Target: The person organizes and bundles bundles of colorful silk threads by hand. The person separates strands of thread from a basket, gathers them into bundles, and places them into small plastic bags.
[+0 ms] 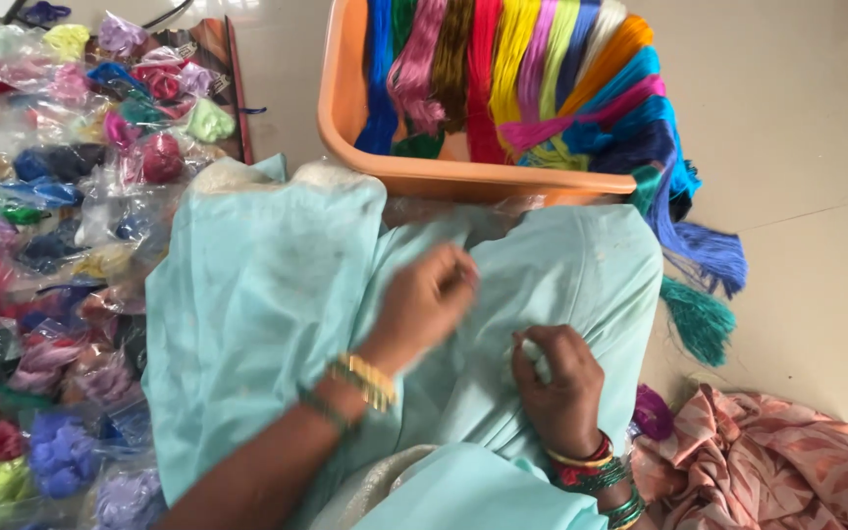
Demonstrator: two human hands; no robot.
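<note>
Where pale cloth [277, 294] meets tub rim [463, 177], left hand [424, 304] pinched (contents unclear), right hand [556, 378] gripping white wad [532, 350].

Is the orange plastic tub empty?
No, the orange plastic tub holds many hanging skeins of coloured thread.

Single head-worn view, looking steeply down from above onto the lap, close in. Pale blue cloth [277, 294] fills the frame centre. Orange tub [463, 177] of thread skeins sits just beyond the cloth at the top edge; bagged thread [51, 196] left of the cloth, floor [807, 147] right of it. No second view, nothing shared.
</note>
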